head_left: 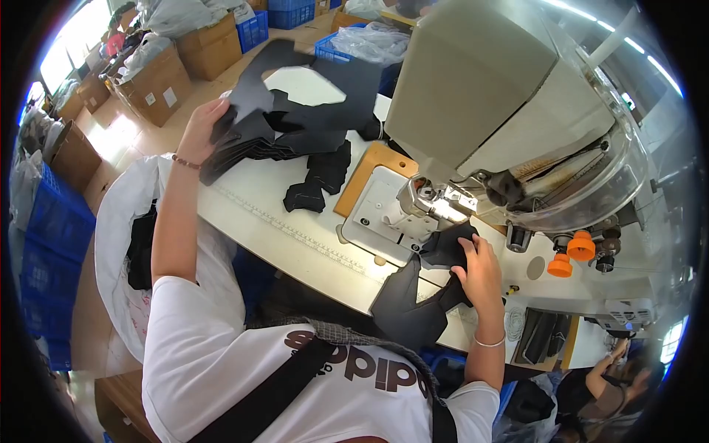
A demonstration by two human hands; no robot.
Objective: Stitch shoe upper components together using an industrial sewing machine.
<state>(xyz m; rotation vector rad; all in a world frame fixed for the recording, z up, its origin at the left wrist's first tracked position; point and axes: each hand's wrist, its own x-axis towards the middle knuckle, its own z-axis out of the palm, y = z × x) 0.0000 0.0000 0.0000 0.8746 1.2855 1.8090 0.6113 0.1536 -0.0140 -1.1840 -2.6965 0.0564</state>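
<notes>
At the upper left my left hand (204, 127) is closed on the edge of a raised black cut piece (354, 92) with a large notch in it. Part of this piece is smeared by motion. Below it lies a stack of similar black pieces (258, 148). My right hand (480, 272) curls over another black cut piece (410, 306) at the sewing machine (473, 88), thumb and fingers on the material. That piece reaches from beside the needle area over the table's front edge. Smaller black pieces (325, 173) lie left of the machine's light plate (380, 210).
A ruler strip (288, 229) runs along the white table's front edge. White bagging (122, 221) hangs at the left, near blue crates (52, 251). Cardboard boxes (155, 85) stand on the floor behind. Orange knobs (581, 246) jut from the machine. Another person (605, 387) is at the lower right.
</notes>
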